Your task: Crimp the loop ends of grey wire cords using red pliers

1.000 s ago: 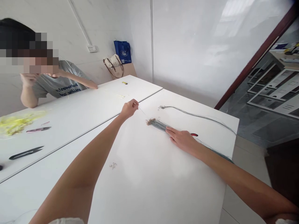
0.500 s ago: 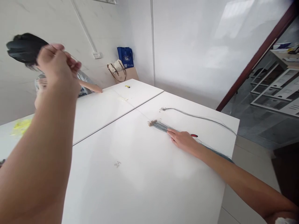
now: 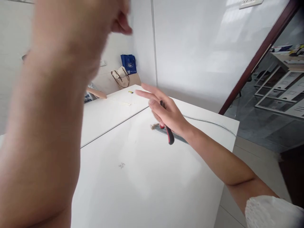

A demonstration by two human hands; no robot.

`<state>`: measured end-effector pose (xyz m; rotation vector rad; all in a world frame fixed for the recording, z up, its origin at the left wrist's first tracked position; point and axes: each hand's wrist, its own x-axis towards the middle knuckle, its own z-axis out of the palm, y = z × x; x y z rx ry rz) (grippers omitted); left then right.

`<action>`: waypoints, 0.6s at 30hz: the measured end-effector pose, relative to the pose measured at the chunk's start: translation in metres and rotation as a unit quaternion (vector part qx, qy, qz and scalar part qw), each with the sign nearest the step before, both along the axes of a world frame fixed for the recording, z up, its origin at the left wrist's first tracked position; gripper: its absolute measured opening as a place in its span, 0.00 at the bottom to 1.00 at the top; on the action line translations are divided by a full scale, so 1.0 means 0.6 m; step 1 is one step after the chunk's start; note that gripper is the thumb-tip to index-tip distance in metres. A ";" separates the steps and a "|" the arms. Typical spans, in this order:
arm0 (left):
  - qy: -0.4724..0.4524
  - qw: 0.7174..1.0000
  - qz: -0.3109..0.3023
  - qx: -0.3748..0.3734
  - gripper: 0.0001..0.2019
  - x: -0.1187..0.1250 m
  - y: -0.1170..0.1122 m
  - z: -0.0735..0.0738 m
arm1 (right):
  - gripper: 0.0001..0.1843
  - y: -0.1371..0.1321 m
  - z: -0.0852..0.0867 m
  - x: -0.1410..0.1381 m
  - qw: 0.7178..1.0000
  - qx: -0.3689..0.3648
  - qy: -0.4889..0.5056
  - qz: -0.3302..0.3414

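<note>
My right hand (image 3: 165, 110) is lifted above the white table (image 3: 142, 186), its fingers curled around a tool with a red and black handle (image 3: 169, 135). Its head is hidden by the hand. Beneath that hand lies a bundle of grey-green wires (image 3: 177, 137) with frayed brass-coloured ends (image 3: 154, 126). A long thin wire (image 3: 209, 121) runs off towards the table's right edge. My left hand (image 3: 121, 22) is raised high near the camera, heavily blurred, and touches nothing on the table. A small scrap of fine debris (image 3: 122, 165) lies on the tabletop.
A co-worker's forearm (image 3: 96, 93) rests on a second white table (image 3: 111, 118), beyond the seam, near a small yellow object (image 3: 130, 92). A blue bag (image 3: 128, 64) and a tan bag (image 3: 120, 77) stand in the far corner. A dark red door frame (image 3: 258, 60) lies right.
My right hand has left the wire bundle and lifted the red and black tool from the table. My left arm has swung higher and closer to the camera, hiding the co-worker.
</note>
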<state>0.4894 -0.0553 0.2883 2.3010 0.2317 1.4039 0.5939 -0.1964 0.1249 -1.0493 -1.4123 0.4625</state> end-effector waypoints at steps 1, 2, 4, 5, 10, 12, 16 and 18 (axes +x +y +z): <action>0.042 0.997 -0.021 0.060 0.28 0.004 -0.027 -0.007 | 0.26 -0.005 0.012 -0.013 0.998 -0.001 0.035 0.056; 0.065 0.991 -0.034 0.111 0.24 0.006 -0.047 -0.014 | 0.23 -0.013 0.020 -0.022 0.992 -0.004 0.064 0.108; 0.084 0.986 -0.020 0.142 0.23 0.004 -0.065 -0.029 | 0.17 -0.038 0.021 -0.025 0.977 -0.009 0.116 0.177; 0.083 0.986 -0.010 0.148 0.22 0.001 -0.063 -0.036 | 0.15 -0.054 0.016 -0.020 0.972 -0.012 0.139 0.187; 0.098 0.988 0.028 0.113 0.14 -0.008 0.017 -0.097 | 0.17 -0.159 -0.030 0.046 0.977 -0.099 0.186 0.030; 0.118 0.987 0.039 0.102 0.12 -0.003 0.053 -0.144 | 0.18 -0.207 -0.048 0.078 0.971 -0.157 0.167 -0.068; 0.253 0.965 0.039 0.057 0.13 0.024 0.100 -0.280 | 0.21 -0.307 -0.085 0.150 0.916 -0.310 0.064 -0.245; 0.336 0.941 0.018 0.041 0.14 0.042 0.108 -0.356 | 0.22 -0.352 -0.112 0.186 0.879 -0.377 0.039 -0.287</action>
